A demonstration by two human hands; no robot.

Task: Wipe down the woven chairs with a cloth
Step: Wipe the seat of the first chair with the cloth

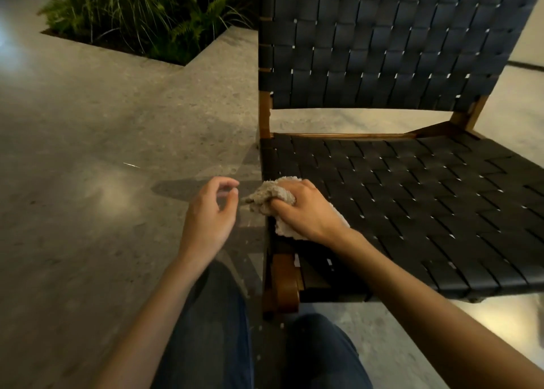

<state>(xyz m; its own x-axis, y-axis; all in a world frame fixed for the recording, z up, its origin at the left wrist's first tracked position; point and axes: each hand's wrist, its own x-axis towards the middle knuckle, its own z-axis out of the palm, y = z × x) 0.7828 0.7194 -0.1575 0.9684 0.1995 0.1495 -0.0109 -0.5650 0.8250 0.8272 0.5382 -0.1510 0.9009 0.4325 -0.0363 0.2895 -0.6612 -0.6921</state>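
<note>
A low woven chair with black straps and a brown wooden frame fills the right half of the view. My right hand grips a bunched beige cloth and holds it on the seat's near left corner, over the edge. My left hand hovers just left of the cloth above the floor, fingers loosely curled and holding nothing. The chair's backrest stands upright behind the seat.
A sunken planter with ferns and grasses lies at the upper left, cut into the polished grey stone floor. My knees in dark trousers are at the bottom, close to the chair's wooden front leg.
</note>
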